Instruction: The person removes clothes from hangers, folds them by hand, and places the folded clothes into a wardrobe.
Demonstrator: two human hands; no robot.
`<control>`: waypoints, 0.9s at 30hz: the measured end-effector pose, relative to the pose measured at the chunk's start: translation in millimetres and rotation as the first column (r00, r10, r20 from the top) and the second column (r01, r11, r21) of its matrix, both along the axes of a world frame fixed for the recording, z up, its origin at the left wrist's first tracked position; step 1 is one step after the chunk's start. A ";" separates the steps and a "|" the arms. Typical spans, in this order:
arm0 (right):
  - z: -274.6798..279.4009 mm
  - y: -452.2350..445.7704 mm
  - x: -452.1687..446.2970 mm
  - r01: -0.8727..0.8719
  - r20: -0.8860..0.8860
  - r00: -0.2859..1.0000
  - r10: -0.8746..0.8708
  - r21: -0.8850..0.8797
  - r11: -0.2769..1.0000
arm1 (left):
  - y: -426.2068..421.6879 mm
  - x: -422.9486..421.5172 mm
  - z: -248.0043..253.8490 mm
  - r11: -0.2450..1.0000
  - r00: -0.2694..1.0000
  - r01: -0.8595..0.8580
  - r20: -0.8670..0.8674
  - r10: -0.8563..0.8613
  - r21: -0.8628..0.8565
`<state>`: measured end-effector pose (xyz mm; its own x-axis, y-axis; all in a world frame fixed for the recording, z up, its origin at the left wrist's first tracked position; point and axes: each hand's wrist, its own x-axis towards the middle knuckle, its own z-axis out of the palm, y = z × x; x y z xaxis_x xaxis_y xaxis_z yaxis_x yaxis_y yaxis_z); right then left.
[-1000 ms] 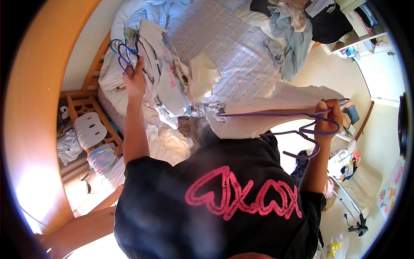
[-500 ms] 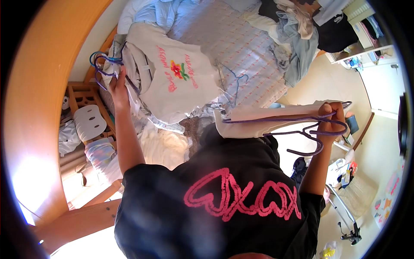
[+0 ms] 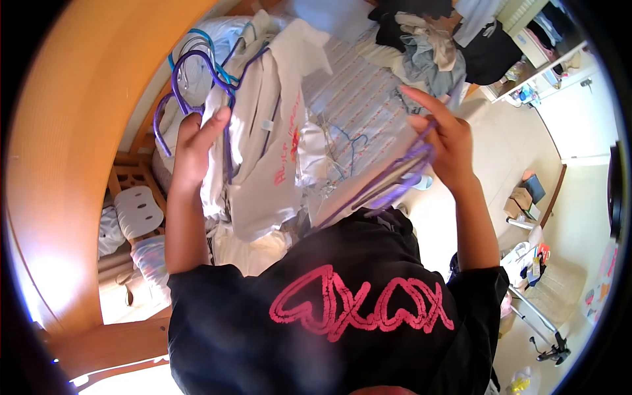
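My left hand (image 3: 197,145) is closed around a bunch of clothes hangers with white shirts on them. Their purple hooks (image 3: 176,82) and a blue hook (image 3: 210,43) stick up above the fingers. The front white shirt (image 3: 263,164) bears red lettering and hangs over the bed's near side. My right hand (image 3: 447,141) grips purple hangers (image 3: 401,172), its index finger stretched out. A pale garment (image 3: 359,168) lies along these hangers, slanting down toward my black T-shirt. Motion blurs this part.
On the bed's patterned sheet (image 3: 332,72) lies a loose blue hanger (image 3: 352,155). A heap of clothes (image 3: 428,49) covers the bed's far right end. A wooden bed post (image 3: 85,131) rises at the left. Boxes (image 3: 520,197) and a chair (image 3: 536,309) stand at right.
My left hand has lifted its bunch of hung shirts up off the bed, closer to me. My right hand has moved left and up, tilting its purple hangers and pale garment.
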<state>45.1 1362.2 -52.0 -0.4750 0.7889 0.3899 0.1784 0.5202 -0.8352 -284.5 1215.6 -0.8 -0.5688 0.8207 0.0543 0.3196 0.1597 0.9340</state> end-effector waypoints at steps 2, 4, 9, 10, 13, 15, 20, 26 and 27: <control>4.5 5.3 -7.3 -0.020 0.017 1.000 0.018 0.112 0.993 | 2.6 11.4 10.3 0.982 0.976 0.188 -0.105 -0.190 -0.029; 15.1 4.7 -11.8 -0.051 0.031 0.998 0.047 0.149 0.987 | 7.2 30.8 14.9 0.929 0.924 0.365 0.098 -0.370 0.064; 36.0 -7.6 -22.9 -0.038 0.027 0.999 0.032 0.226 0.973 | 29.8 91.3 20.3 0.866 0.850 0.489 0.162 -0.501 0.110; 34.6 -8.4 -20.7 0.018 0.014 1.000 -0.022 0.240 0.970 | 35.1 101.5 20.1 0.858 0.844 0.500 0.155 -0.513 0.118; 32.1 -5.9 -11.8 0.171 -0.054 0.985 -0.163 0.305 0.937 | 45.6 115.9 18.8 0.818 0.805 0.567 0.145 -0.575 0.091; 27.8 -4.5 -0.2 0.191 -0.025 0.980 -0.195 0.361 0.913 | 52.1 128.0 13.0 0.772 0.759 0.628 0.140 -0.636 0.103; 19.5 -8.5 38.3 0.306 -0.118 0.952 -0.284 0.438 0.845 | 67.2 141.3 15.7 0.683 0.684 0.728 -0.003 -0.729 0.059; 8.4 -24.9 82.8 0.385 -0.119 0.918 -0.377 0.486 0.784 | 80.8 170.1 21.1 0.609 0.613 0.790 -0.056 -0.788 0.070; 7.5 -23.3 85.7 0.407 -0.169 0.912 -0.374 0.494 0.768 | 82.8 173.9 21.1 0.592 0.594 0.804 -0.025 -0.804 0.055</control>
